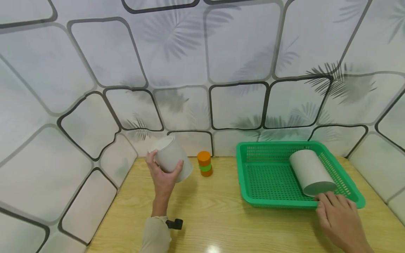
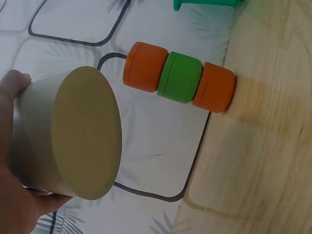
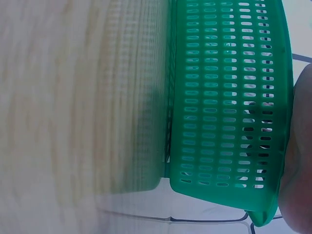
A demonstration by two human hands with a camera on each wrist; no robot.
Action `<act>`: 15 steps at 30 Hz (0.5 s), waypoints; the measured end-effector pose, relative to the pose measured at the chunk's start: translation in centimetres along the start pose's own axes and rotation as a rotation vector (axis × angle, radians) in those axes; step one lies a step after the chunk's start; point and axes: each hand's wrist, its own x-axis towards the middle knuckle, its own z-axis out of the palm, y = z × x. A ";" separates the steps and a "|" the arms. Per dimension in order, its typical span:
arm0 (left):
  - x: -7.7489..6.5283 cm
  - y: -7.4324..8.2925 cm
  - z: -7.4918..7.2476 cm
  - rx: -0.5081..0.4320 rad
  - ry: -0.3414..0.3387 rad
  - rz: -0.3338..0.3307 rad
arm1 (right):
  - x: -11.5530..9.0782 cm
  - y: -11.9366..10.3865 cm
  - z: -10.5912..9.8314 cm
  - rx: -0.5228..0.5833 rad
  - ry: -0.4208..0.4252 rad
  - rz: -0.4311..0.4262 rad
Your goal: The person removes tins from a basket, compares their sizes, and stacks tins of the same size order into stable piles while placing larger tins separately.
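My left hand (image 1: 164, 175) grips a white cylindrical container (image 1: 174, 160), tilted and raised over the back left of the table, thumb on one side and fingers on the other. In the left wrist view its flat round end (image 2: 87, 134) faces the camera. Just right of it stands a stack of small round jars (image 1: 205, 163), orange, green and orange. My right hand (image 1: 340, 218) holds the front rim of a green plastic basket (image 1: 272, 203), fingers curled over the edge near its right corner. A second white cylinder (image 1: 311, 172) lies on its side in the basket, close to those fingers.
The light wood table (image 1: 221, 225) runs back to a patterned wall covering (image 1: 237, 105), which also closes off the left and right sides. Perforated basket walls (image 3: 229, 107) fill much of the right wrist view. A black band with a small block (image 1: 174, 224) sits on the left wrist.
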 end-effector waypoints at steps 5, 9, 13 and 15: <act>-0.7 -3.3 0.4 0.036 0.005 -0.066 | -0.1 0.0 0.2 0.005 0.014 -0.006; -1.0 -4.5 0.7 0.051 -0.016 -0.106 | -0.1 0.2 0.3 0.006 0.017 -0.006; -1.3 -5.4 1.0 0.061 -0.041 -0.123 | -0.2 0.3 0.4 0.006 0.030 -0.011; -1.4 -5.7 1.0 0.066 -0.047 -0.129 | -0.2 0.3 0.5 0.007 0.037 -0.015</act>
